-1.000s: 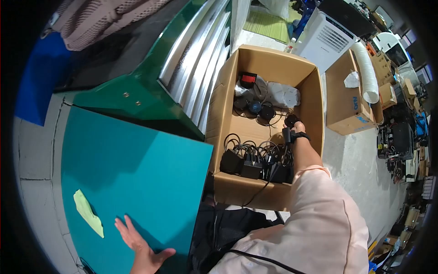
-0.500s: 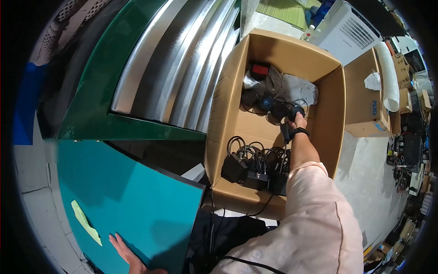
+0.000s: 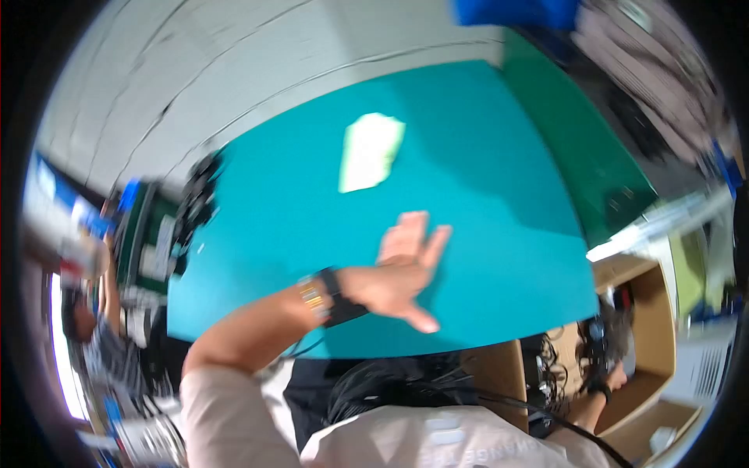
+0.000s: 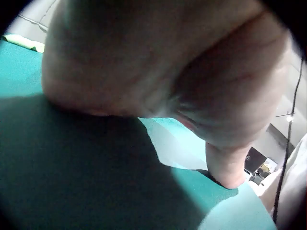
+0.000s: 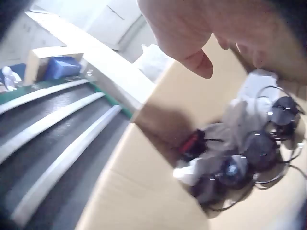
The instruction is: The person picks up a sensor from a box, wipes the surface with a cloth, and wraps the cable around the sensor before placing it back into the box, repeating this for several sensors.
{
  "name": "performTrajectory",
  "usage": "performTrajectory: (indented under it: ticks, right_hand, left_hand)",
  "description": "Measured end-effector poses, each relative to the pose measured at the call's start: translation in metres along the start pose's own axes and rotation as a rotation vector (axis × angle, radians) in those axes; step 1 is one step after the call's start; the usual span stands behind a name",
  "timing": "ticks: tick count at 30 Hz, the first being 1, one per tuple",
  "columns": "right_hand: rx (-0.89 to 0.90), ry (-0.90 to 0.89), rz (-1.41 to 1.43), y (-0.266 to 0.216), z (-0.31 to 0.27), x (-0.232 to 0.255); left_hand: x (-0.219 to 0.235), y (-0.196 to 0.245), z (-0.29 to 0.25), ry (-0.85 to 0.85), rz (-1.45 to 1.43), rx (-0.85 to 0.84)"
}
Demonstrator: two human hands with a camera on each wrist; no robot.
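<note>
My left hand (image 3: 398, 273) rests on the teal tabletop (image 3: 484, 265) with its fingers and thumb spread; the left wrist view shows the palm side of this hand (image 4: 163, 72) against the surface. A pale green piece (image 3: 370, 152), cloth or paper, lies beyond the fingertips. My right hand (image 3: 616, 377) is inside the cardboard box (image 3: 662, 312) at lower right. In the right wrist view nothing is seen in the right hand (image 5: 211, 28), whose fingers hang relaxed above several round black devices (image 5: 261, 151) with cables. A red and black item (image 5: 193, 145) lies near them.
A green metal frame (image 3: 569, 148) borders the table on the right. Black items (image 3: 199, 199) line its left edge, and a person in grey (image 3: 117, 351) is at far left. Black cabled adapters (image 3: 538, 370) lie in the box's near part.
The head view has swung left, bringing the table to the middle. My right hand has let go of the round black device it had in the box. My left hand stays on the table.
</note>
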State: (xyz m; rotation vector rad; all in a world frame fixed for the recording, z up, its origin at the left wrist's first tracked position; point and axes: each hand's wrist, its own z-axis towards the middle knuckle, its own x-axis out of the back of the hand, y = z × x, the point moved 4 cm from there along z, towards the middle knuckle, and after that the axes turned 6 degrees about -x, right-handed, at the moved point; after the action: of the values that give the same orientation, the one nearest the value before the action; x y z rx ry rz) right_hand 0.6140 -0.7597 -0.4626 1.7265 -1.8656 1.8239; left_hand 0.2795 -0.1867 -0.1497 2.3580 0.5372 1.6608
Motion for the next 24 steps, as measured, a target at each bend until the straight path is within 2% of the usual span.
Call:
performTrajectory:
  ticks: [1,2,3,5,6,7,8,10,11,13,14,15,16,17,19,21,23,24]
  right_hand:
    - [0.162,-0.087,-0.089,-0.025,-0.004,0.005]
    - [0.389,0.018,0.094,-0.05,-0.009,0.004]
    - [0.714,-0.284,0.483,-0.092,-0.051,0.008]
    - [0.785,-0.345,0.525,-0.14,-0.07,0.009]
    - [0.87,-0.456,0.405,-0.177,-0.123,0.022]
    - [0.864,-0.649,0.478,-0.2,-0.162,0.026]
    - [0.953,-0.704,0.349,-0.222,-0.213,0.037]
    - [1.162,-0.8,0.172,-0.245,-0.321,0.055]
    - [1.166,-0.8,0.168,-0.247,-0.355,0.062]
    - [1.246,-1.234,0.004,-0.241,-0.431,0.063]
    - [1.255,-1.243,0.004,-0.245,-0.47,0.074]
    - [1.35,-1.285,-0.187,-0.246,-0.513,0.087]
    - [1.436,-1.315,-0.385,-0.245,-0.55,0.093]
    - [1.442,-1.318,-0.385,-0.249,-0.579,0.093]
    - [1.806,-1.501,-0.315,-0.255,-0.645,0.098]
    - [1.579,-1.832,-0.273,-0.25,-0.706,0.09]
    - [1.647,-2.047,-0.279,-0.242,-0.765,0.068]
    - [1.665,-2.067,-0.298,-0.237,-0.789,0.051]
  left_hand:
    - [-0.003,-0.002,-0.001,0.015,-0.028,-0.009]
    - [-0.002,0.002,0.001,0.015,-0.048,-0.035]
    - [-0.003,0.002,-0.001,0.041,-0.067,-0.055]
    - [-0.005,-0.001,-0.004,0.076,-0.088,-0.064]
    - [-0.004,-0.002,-0.006,0.163,-0.106,-0.104]
    - [0.0,-0.005,-0.012,0.243,-0.124,-0.15]
    - [0.007,-0.013,-0.018,0.245,-0.124,-0.145]
    - [0.032,-0.036,-0.026,0.354,-0.713,-0.293]
    - [0.038,-0.048,-0.035,0.357,-0.717,-0.294]
    - [0.059,-0.086,-0.074,0.74,-0.733,-0.183]
    - [0.069,-0.102,-0.101,0.851,-0.769,-0.058]
    - [0.078,-0.118,-0.133,0.962,-0.802,0.068]
    - [0.081,-0.139,-0.163,1.103,-0.889,0.134]
    - [0.079,-0.161,-0.194,1.244,-0.975,0.199]
    - [0.068,-0.2,-0.266,1.453,-0.968,0.31]
    - [0.048,-0.241,-0.333,1.613,-0.912,0.471]
    - [0.015,-0.296,-0.398,1.833,-0.855,0.647]
    - [0.013,-0.291,-0.42,1.946,-0.799,0.83]
